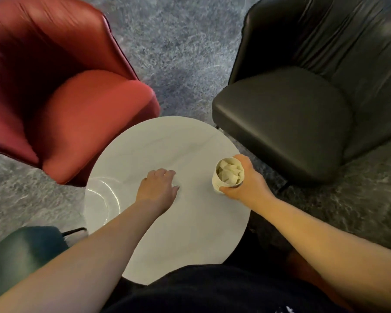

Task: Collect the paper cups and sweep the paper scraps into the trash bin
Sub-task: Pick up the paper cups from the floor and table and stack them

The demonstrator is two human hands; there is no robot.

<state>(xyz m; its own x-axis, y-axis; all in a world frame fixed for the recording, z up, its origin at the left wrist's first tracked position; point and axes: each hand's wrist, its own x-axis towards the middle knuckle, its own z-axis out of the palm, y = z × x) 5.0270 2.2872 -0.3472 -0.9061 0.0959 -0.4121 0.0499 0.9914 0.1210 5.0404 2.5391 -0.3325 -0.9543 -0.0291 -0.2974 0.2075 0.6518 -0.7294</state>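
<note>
A white paper cup (217, 181) filled with crumpled paper scraps (230, 172) is at the right edge of the round white table (190, 233). My right hand (246, 181) grips the cup from its right side, fingers curled round its wall. My left hand (159, 188) lies palm down on the middle of the table with its fingers cupped; something pale may lie under the fingertips, but I cannot tell what. No trash bin is in view.
A red armchair (61, 98) stands at the far left of the table and a black armchair (303, 109) at the far right. A dark green seat (20, 256) is at the near left. Grey carpet (178, 53) lies all around.
</note>
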